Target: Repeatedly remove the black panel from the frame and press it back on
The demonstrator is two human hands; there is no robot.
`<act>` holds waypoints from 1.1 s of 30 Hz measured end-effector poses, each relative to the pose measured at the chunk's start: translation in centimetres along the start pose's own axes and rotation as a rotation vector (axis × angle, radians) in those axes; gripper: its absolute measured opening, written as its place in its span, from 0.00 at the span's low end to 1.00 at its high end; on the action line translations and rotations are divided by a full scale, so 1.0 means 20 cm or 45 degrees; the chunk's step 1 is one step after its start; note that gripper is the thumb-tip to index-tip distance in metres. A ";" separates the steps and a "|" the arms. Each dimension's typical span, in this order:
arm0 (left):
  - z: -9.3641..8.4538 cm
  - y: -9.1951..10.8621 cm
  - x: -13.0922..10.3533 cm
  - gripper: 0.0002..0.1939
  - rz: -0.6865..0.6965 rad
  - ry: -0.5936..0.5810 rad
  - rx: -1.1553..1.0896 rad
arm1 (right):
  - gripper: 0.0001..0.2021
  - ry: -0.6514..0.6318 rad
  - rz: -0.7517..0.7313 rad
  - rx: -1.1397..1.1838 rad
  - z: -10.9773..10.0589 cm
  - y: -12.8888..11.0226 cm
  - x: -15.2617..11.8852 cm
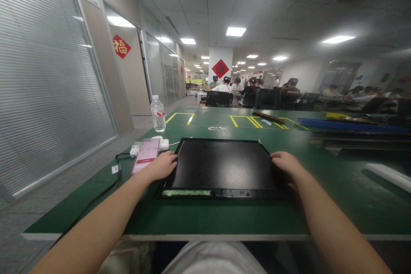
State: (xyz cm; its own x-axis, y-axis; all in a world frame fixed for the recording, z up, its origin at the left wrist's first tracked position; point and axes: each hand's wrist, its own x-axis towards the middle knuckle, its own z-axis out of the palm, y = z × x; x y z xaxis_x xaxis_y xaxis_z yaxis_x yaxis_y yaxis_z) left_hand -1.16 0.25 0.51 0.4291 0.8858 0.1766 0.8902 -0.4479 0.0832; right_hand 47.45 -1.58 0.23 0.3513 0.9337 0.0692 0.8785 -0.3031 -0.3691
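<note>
A flat black display panel (224,165) lies on the green table in front of me, its dark screen facing up. Along its near edge runs a strip of green circuit board (186,192). My left hand (164,165) grips the panel's left edge, fingers closed at the frame. On the opposite side my right hand (284,162) holds the right edge, with its fingertips on the rim and the thumb side partly hidden. Beside my left hand lies a phone (146,156) with a pink screen.
A water bottle (158,113) stands at the table's left edge, behind a white plug (163,143). A black cable (102,190) runs off the near left. Blurred dark bars (362,143), a blue strip (346,125) and a white bar (391,177) lie right. People sit far behind.
</note>
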 end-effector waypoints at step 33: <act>-0.02 -0.02 0.01 0.23 -0.025 -0.030 -0.121 | 0.20 -0.080 -0.030 0.161 0.08 0.08 0.08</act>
State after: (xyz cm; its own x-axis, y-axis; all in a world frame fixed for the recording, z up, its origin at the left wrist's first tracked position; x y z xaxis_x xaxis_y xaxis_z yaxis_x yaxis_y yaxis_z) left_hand -1.59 0.49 0.98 0.4166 0.8965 0.1508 0.8804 -0.4392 0.1790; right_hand 48.92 -0.26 -1.70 0.3064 0.9516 0.0228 0.8373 -0.2580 -0.4821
